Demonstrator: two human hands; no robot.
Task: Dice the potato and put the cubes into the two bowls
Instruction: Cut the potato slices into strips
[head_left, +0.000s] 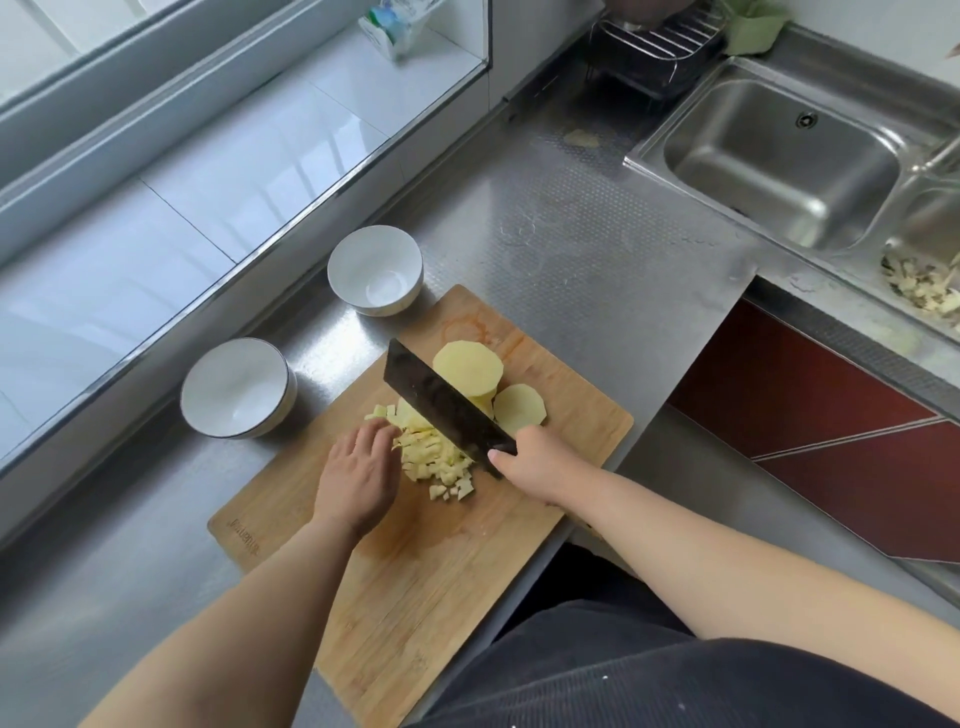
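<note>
A wooden cutting board lies on the steel counter. On it sit a peeled potato chunk, a potato slice and a pile of small potato cubes. My right hand grips the handle of a dark cleaver, whose blade stands between the chunk and the cubes. My left hand rests curled on the left side of the cube pile. Two white bowls, the nearer bowl and the farther bowl, stand left of the board with nothing in them.
A steel sink lies at the far right, with potato peelings in the basin beside it. A dish rack stands behind the sink. A window sill runs along the left. The counter edge drops off right of the board.
</note>
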